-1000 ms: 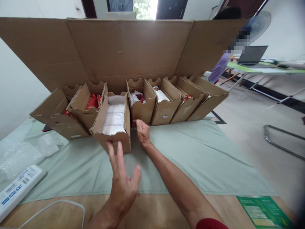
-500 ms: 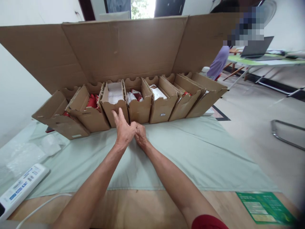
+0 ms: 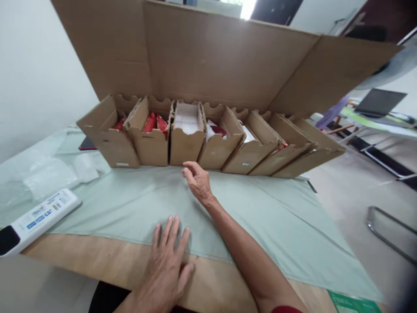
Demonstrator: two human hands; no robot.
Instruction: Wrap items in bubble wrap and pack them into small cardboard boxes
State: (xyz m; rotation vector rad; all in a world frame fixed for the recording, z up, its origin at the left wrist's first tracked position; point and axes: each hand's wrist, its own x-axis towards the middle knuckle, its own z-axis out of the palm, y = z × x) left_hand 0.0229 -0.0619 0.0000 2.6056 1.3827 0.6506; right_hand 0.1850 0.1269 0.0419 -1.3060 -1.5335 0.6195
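Observation:
My left hand lies palm down near the table's front edge with its fingers spread, over the cloth and bare wood. My right hand is just in front of the row of cardboard bins, loosely curled, its fingers somewhat apart and no object visible in them. The bin nearest its fingertips holds stacked clear-white packets. To the left, another bin contains red packets. On the right side, an adjacent bin has white and dark red packets inside.
A tall cardboard panel stands behind the bins. Clear plastic wrapping and a white box-shaped device lie at left on the pale green cloth. A green printed sheet sits front right. A laptop rests on another table.
My hands have come apart: the left has drawn back to the table's front edge and flattened, while the right stays before the bins. The view has shifted and tilted.

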